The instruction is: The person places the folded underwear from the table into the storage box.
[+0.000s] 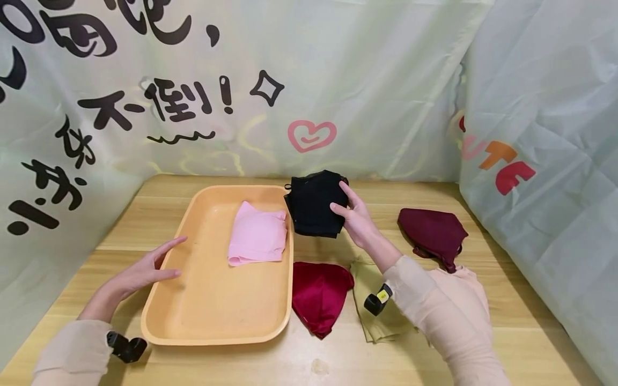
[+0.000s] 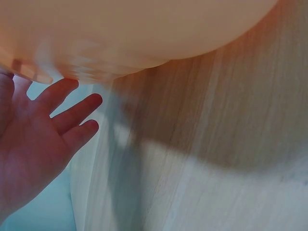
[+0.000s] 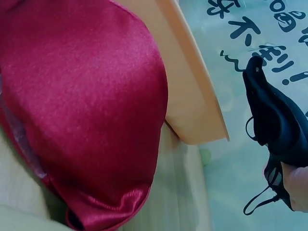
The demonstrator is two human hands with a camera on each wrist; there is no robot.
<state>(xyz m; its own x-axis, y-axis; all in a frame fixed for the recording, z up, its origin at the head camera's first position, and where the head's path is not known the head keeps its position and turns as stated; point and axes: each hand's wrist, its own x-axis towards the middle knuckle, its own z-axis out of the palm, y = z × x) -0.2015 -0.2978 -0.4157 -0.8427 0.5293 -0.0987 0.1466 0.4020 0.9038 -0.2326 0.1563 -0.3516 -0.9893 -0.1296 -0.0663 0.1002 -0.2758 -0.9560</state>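
Observation:
My right hand [image 1: 357, 217] grips a folded black bra [image 1: 316, 206] above the table, by the tray's upper right corner; its thin straps dangle in the right wrist view. My left hand [image 1: 142, 272] is at the left rim of an orange plastic tray [image 1: 217, 342], thumb and forefinger reaching over the edge. In the left wrist view, the other fingers are spread, fairly straight, by the tray's outer side. A folded pink cloth [image 1: 257, 234] lies inside the tray, toward its right wall. Right of the tray rests a shiny dark red bra [image 1: 321, 295].
An olive-green folded garment [image 1: 376, 316] lies right of the red one, partly under my right forearm. A pale pink garment [image 1: 465, 292] and a maroon one [image 1: 432, 233] lie farther right. Printed fabric walls [image 1: 386, 80] enclose the wooden table [image 1: 338, 359].

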